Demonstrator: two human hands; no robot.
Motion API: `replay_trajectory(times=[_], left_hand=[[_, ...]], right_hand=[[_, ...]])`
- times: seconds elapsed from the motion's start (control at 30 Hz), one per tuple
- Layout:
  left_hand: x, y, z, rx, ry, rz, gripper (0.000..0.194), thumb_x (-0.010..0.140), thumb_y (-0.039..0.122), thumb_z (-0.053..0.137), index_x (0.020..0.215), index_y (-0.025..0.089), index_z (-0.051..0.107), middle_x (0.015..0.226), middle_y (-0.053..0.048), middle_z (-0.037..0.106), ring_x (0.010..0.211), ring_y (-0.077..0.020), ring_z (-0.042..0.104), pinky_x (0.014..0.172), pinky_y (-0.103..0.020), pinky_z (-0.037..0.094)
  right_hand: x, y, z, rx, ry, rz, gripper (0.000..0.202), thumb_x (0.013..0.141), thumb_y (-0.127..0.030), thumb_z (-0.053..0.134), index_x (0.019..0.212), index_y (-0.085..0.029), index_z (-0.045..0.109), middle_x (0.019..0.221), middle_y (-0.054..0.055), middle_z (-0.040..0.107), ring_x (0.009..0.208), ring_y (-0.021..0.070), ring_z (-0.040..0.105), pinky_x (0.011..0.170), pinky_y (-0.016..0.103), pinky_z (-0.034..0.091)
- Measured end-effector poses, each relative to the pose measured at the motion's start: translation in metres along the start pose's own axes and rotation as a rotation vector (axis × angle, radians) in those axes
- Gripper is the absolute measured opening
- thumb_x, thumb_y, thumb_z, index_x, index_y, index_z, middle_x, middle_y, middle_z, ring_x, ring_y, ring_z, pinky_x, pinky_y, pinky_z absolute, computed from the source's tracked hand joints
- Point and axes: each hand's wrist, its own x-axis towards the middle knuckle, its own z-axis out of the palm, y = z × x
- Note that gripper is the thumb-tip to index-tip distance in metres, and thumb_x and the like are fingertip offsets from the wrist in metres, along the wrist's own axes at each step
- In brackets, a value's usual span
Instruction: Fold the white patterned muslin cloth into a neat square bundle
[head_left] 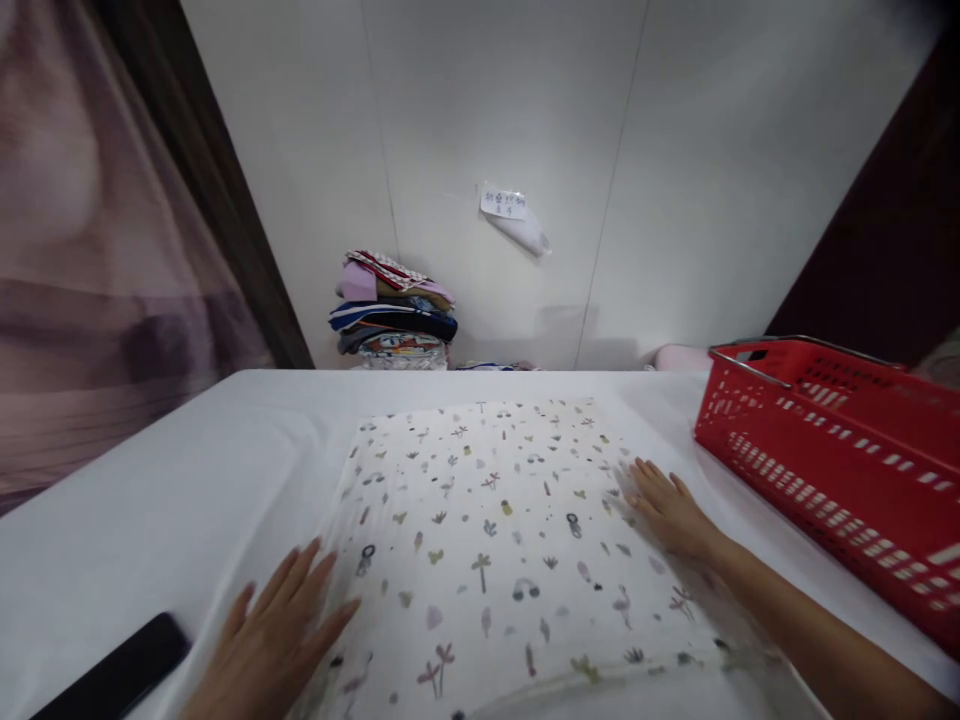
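Note:
A white cloth (517,520) printed with small palm trees, rainbows and leaves lies spread flat in front of me. My left hand (274,630) rests at the cloth's left edge, fingers spread, holding nothing. At the right edge, further from me, my right hand (671,510) lies flat with its fingers apart and its palm down. The near edge of the cloth curves, and a plain pale layer shows below it.
A red plastic basket (825,470) with a metal handle stands on the white-covered table (112,510) at the right. A black phone-like object (120,675) lies at the lower left. Beyond the table, folded clothes (397,310) are stacked against the wall, below a taped paper label (504,204).

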Motion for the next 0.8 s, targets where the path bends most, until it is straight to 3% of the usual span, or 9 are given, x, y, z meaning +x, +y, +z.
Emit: replay_trajectory(times=[0.13,0.23,0.33,0.47,0.6,0.7,0.8], left_hand=[[0.092,0.023,-0.017,-0.003,-0.073,-0.137,0.064,0.082,0.055,0.031,0.134,0.019,0.037,0.145,-0.008,0.021,0.134,-0.0262,0.017,0.106,-0.05,0.016],[0.163,0.029,-0.012,-0.028,-0.131,-0.154,0.068,0.083,0.058,0.027,0.138,0.019,0.03,0.147,-0.006,0.017,0.135,-0.0241,0.012,0.107,-0.048,0.012],[0.212,0.017,0.001,-0.016,-0.202,-0.212,0.07,0.083,0.06,0.023,0.139,0.018,0.025,0.148,-0.005,0.011,0.136,-0.0237,0.007,0.108,-0.049,0.007],[0.235,-0.011,0.02,-0.067,-0.274,-0.367,0.078,0.081,0.064,0.016,0.14,0.014,0.021,0.148,-0.007,0.01,0.136,-0.0261,0.007,0.106,-0.051,0.012],[0.235,-0.025,0.03,-0.087,-0.243,-0.372,0.081,0.079,0.068,0.013,0.139,0.014,0.024,0.148,-0.009,0.013,0.135,-0.028,0.008,0.105,-0.054,0.012],[0.243,-0.019,0.03,-0.069,-0.186,-0.314,0.076,0.08,0.066,0.013,0.137,0.018,0.029,0.147,-0.008,0.019,0.134,-0.0284,0.011,0.104,-0.056,0.008],[0.261,0.003,0.028,-0.084,-0.177,-0.167,0.073,0.081,0.065,0.015,0.138,0.02,0.027,0.147,-0.005,0.017,0.135,-0.0257,0.01,0.106,-0.053,0.005]], right_hand=[[0.055,-0.032,-0.001,0.001,0.003,-0.092,0.068,0.086,-0.059,0.013,0.14,-0.019,0.024,0.148,0.004,0.013,0.135,0.0211,0.005,0.11,0.042,0.009],[0.099,-0.057,0.004,0.028,-0.021,-0.144,0.068,0.086,-0.058,0.014,0.14,-0.018,0.024,0.147,0.005,0.015,0.135,0.0209,0.008,0.109,0.042,0.011],[0.135,-0.061,0.01,0.036,-0.018,-0.111,0.066,0.086,-0.056,0.018,0.139,-0.017,0.026,0.147,0.006,0.018,0.135,0.0216,0.012,0.108,0.043,0.014],[0.16,-0.039,0.022,0.02,0.014,-0.003,0.062,0.086,-0.054,0.02,0.136,-0.019,0.032,0.146,0.005,0.02,0.134,0.0227,0.015,0.107,0.046,0.017],[0.166,-0.027,0.026,0.027,0.025,-0.001,0.062,0.085,-0.055,0.021,0.134,-0.019,0.035,0.146,0.006,0.021,0.134,0.0252,0.015,0.106,0.048,0.017],[0.171,-0.046,0.018,0.016,0.037,-0.051,0.063,0.085,-0.056,0.023,0.135,-0.019,0.034,0.146,0.008,0.021,0.134,0.027,0.014,0.106,0.048,0.015],[0.186,-0.091,0.009,0.017,0.018,-0.175,0.066,0.085,-0.058,0.019,0.138,-0.02,0.028,0.147,0.005,0.017,0.135,0.0256,0.009,0.107,0.046,0.01]])
